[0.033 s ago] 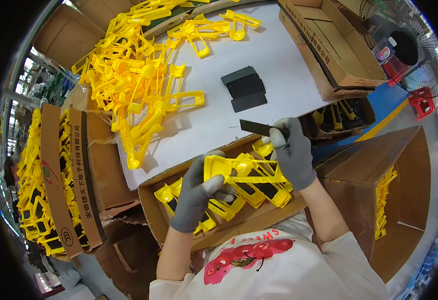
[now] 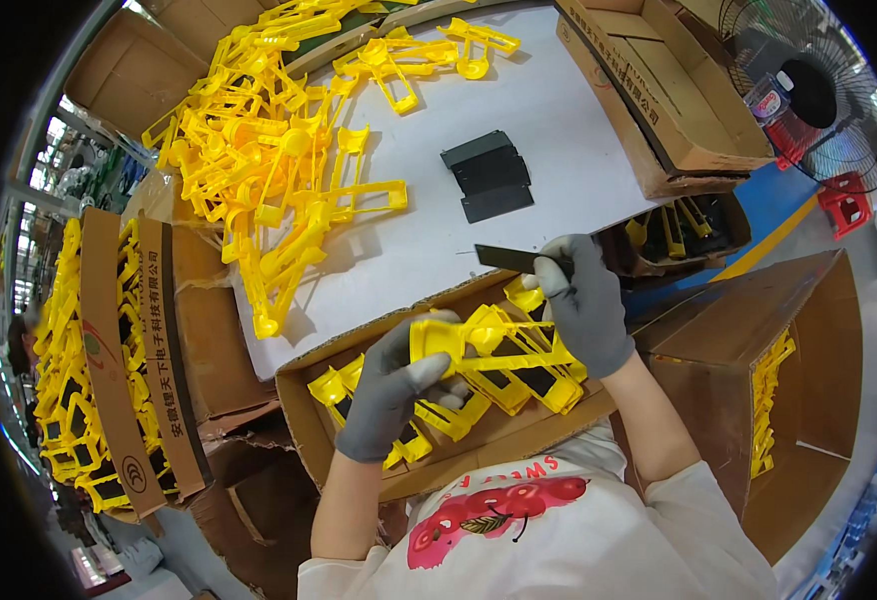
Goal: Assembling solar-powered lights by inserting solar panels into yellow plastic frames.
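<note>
My left hand [image 2: 391, 388], in a grey glove, is closed around the wide end of a yellow plastic frame [image 2: 437, 341]. The frame's long sides stretch right, beneath my right hand. Between the thumb and fingers of my gloved right hand [image 2: 591, 308] is a flat black strip [image 2: 504, 259], its free end pointing left. Both hands are over an open cardboard box [image 2: 551, 430] in front of me. Inside the box lie several yellow frames with black pieces in them. Past the strip, a few overlapping black strips [image 2: 499, 195] rest on the white table [image 2: 389, 280].
A heap of yellow frames [image 2: 259, 150] covers the table's left side. Cardboard boxes stand at far right [image 2: 709, 145], at right [image 2: 739, 320] and at left [image 2: 104, 340], the left one full of frames. Behind them at right are a fan [image 2: 809, 95] and a red stool [image 2: 845, 205].
My right hand and the black strip have shifted very slightly left. The yellow frame in my left hand has tilted a little and moved slightly down. Both hands keep their hold.
</note>
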### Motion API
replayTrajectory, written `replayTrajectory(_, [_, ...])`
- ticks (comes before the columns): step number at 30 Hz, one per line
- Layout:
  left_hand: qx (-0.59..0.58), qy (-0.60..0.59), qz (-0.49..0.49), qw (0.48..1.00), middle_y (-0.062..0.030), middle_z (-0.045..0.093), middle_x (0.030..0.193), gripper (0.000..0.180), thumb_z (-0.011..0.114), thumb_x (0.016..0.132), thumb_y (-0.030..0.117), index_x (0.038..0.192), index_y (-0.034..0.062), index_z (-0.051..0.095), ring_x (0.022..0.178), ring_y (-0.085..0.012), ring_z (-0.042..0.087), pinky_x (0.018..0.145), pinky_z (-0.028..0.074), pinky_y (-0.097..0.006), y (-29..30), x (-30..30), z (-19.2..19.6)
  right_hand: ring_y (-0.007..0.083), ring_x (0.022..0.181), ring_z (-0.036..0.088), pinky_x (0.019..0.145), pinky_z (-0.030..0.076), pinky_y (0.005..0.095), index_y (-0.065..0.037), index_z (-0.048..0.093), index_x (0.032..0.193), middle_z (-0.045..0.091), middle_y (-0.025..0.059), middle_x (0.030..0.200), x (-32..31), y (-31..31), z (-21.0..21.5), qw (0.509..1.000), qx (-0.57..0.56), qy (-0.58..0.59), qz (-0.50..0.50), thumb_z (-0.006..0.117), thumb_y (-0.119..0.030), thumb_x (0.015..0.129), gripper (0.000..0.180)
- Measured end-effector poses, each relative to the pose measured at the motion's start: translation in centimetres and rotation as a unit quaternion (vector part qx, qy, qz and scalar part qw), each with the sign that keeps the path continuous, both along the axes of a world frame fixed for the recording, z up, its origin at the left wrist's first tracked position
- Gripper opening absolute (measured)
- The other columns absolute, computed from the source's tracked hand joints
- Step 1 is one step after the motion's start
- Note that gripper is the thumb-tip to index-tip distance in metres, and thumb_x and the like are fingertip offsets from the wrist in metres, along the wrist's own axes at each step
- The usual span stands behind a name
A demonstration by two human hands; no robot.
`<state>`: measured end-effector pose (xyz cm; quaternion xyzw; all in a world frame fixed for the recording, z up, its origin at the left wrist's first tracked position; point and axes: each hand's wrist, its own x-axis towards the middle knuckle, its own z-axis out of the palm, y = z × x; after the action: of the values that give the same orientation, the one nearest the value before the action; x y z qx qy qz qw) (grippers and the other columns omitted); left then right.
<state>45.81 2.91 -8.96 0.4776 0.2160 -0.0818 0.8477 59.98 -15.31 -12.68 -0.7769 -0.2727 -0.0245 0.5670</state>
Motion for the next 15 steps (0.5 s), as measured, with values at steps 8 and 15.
replayTrajectory(8, [0.06,0.008,0.062,0.996,-0.0127,0.067,0.098,0.032,0.063,0.087,0.008,0.116,-0.0045,0.061,0.081,-0.0178,0.067,0.071,0.058,-0.029,0.2,-0.7,-2.9,0.0162,0.057,0.063,0.053,0.047,0.0268,-0.004,0.063,0.098,0.065,0.0105,0.071,0.2,-2.2,3.6,0.99,0.045,0.135,0.018,0.065,-0.006,0.085,0.014])
replayTrajectory(15, [0.018,0.013,0.1,0.995,-0.0125,0.067,0.097,0.031,0.065,0.085,0.003,0.115,-0.0058,0.061,0.082,-0.0205,0.068,0.069,0.057,-0.029,-0.7,-0.6,-3.4,0.0058,0.058,0.061,0.052,0.046,0.0206,-0.001,0.06,0.096,0.064,0.0041,0.067,-2.5,-1.8,2.8,0.97,-0.147,0.138,0.134,0.061,-0.01,0.089,0.011])
